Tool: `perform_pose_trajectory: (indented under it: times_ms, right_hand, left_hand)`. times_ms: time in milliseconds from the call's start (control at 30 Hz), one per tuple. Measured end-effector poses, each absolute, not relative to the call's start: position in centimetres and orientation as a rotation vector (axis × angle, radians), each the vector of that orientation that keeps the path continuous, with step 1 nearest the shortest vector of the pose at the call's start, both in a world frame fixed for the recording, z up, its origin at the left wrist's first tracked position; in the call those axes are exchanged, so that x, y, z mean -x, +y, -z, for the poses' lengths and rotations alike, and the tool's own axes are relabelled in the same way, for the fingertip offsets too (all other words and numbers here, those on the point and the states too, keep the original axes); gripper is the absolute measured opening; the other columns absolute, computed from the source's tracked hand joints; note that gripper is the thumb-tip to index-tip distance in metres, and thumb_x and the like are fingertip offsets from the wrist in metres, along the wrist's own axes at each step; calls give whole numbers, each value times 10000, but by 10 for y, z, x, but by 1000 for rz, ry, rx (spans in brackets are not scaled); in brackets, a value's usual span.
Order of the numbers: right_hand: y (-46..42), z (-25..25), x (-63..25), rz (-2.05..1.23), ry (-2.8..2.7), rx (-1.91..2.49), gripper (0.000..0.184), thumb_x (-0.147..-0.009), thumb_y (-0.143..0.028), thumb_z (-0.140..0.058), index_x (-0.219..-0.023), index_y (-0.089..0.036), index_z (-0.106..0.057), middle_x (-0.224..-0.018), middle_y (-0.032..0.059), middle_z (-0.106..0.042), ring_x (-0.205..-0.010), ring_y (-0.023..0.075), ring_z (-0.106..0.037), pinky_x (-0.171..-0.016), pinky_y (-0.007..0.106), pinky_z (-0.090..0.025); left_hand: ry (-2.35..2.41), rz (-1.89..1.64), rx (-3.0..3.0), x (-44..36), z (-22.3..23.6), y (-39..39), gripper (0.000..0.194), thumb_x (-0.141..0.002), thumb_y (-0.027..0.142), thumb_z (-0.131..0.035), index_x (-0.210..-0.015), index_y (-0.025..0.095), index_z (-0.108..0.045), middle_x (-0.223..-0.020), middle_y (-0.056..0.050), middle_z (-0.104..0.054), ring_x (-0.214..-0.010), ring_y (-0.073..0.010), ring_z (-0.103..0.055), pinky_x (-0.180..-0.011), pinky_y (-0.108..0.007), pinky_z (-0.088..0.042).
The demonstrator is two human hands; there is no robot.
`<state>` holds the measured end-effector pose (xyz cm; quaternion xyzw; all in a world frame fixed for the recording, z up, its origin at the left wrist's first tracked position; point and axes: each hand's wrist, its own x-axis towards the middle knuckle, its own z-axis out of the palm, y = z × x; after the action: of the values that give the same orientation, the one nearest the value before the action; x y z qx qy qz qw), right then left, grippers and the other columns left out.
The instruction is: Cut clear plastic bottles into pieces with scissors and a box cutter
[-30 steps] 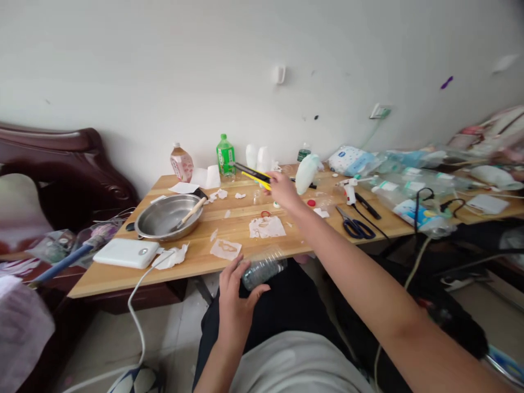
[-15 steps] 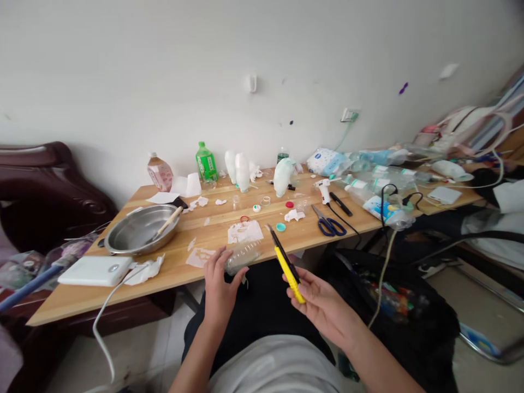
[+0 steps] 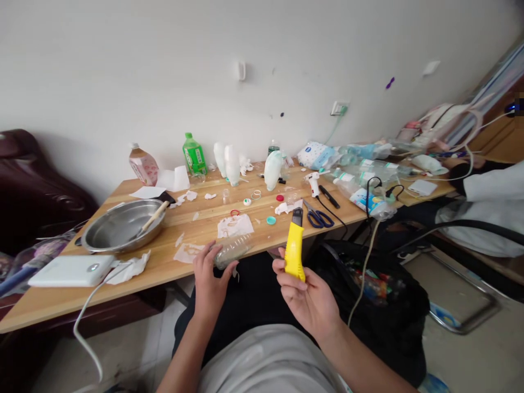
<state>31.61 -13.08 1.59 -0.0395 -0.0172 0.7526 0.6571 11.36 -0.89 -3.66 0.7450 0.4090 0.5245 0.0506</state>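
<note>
Cutter (image 3: pixel 294 253) right, bottle (image 3: pixel 236 249) left (loosely, perhaps), hands (image 3: pixel 309 303) (image 3: pixel 208 281) curled

Yellow cutter (image 3: pixel 294 251) in right fingers (image 3: pixel 289 280)

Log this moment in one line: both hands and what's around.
left hand: holding clear ribbed plastic bottle | right hand: gripping yellow utility knife | on wooden table: navy-handled scissors, turquoise cap, red cap

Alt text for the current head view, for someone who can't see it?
A person's right hand holds up a yellow utility knife while the left hand holds a clear plastic bottle at the edge of a cluttered wooden table. Scissors, a glue gun and a steel bowl sit on it.
</note>
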Motion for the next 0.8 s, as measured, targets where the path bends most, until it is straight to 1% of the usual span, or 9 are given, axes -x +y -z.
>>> perform_pose_trajectory:
  times_ms: [133, 267, 400, 467, 567, 667, 733, 800]
  right_hand:
    - [-130, -16, -321, -1664, 4, 110, 339, -960, -110, -411, -1228, -76, -616, -1084, 111, -626, -564, 20, -490, -529, 146, -468]
    - [-130, -15, -321, -1624, 7, 195, 322, -958, -139, -417, -1152, -109, -673, -1170, 141, -657, -555, 25, -467, -544, 157, -487]
    - [-131, -11, -323, -1587, -42, 279, 295, -921, -145, -499, -1126, -118, -710, -1184, 143, -678, -545, 22, -437, -550, 154, -476]
    - [-133, -7, -326, -1557, -80, 324, 282, -888, -168, -556, -1106, -124, -729, -1202, 152, -678, -551, 22, -428, -574, 165, -482]
    - [-135, -1, -333, -1505, -141, 403, 243, -849, -213, -616, -1026, -126, -758, -1161, 155, -694, -550, 31, -397, -579, 186, -484]
    - [-136, 3, -344, -1457, -158, 468, 193, -846, -173, -627, -977, -140, -765, -1047, 102, -711, -528, 32, -340, -534, 165, -453]
    - [-137, 5, -350, -1423, -150, 492, 183, -846, -156, -639, -979, -154, -766, -1019, 81, -710, -530, 35, -334, -520, 157, -443]
    - [-137, 7, -354, -1395, -154, 510, 177, -838, -170, -666, -982, -149, -769, -1031, 92, -710, -541, 40, -352, -519, 167, -447]
  left_hand:
    - [1241, -1603, -2269, -115, 38, -9, 479, -858, 297, -750, -1282, 234, -536, -1318, -156, -590, -1270, -327, -555, -1065, -552, -459]
    - [1241, -1599, -2253, -116, 39, -11, 473, -859, 286, -750, -1280, 234, -539, -1333, -161, -583, -1278, -324, -548, -1072, -558, -448]
    - [1225, -1633, -2139, -111, 30, -10, 475, -851, 315, -757, -1264, 242, -534, -1340, -143, -584, -1289, -304, -550, -1078, -530, -455]
    - [1262, -1679, -2073, -104, 18, -4, 466, -836, 338, -765, -1222, 234, -526, -1330, -138, -588, -1284, -301, -555, -1084, -521, -450]
    - [1435, -1627, -2004, -94, -4, 15, 476, -808, 379, -761, -1170, 217, -498, -1250, -126, -589, -1235, -314, -571, -1069, -526, -451]
    - [1563, -1494, -1988, -91, -22, 43, 548, -774, 387, -755, -1195, 187, -466, -1160, -125, -555, -1155, -334, -579, -1012, -545, -474]
    - [1574, -1459, -1994, -94, -30, 65, 634, -746, 336, -760, -1258, 165, -426, -1207, -150, -518, -1210, -338, -532, -1024, -526, -464]
    - [1578, -1402, -1999, -98, -35, 89, 722, -721, 278, -765, -1321, 159, -382, -1280, -170, -484, -1284, -330, -470, -1056, -497, -441]
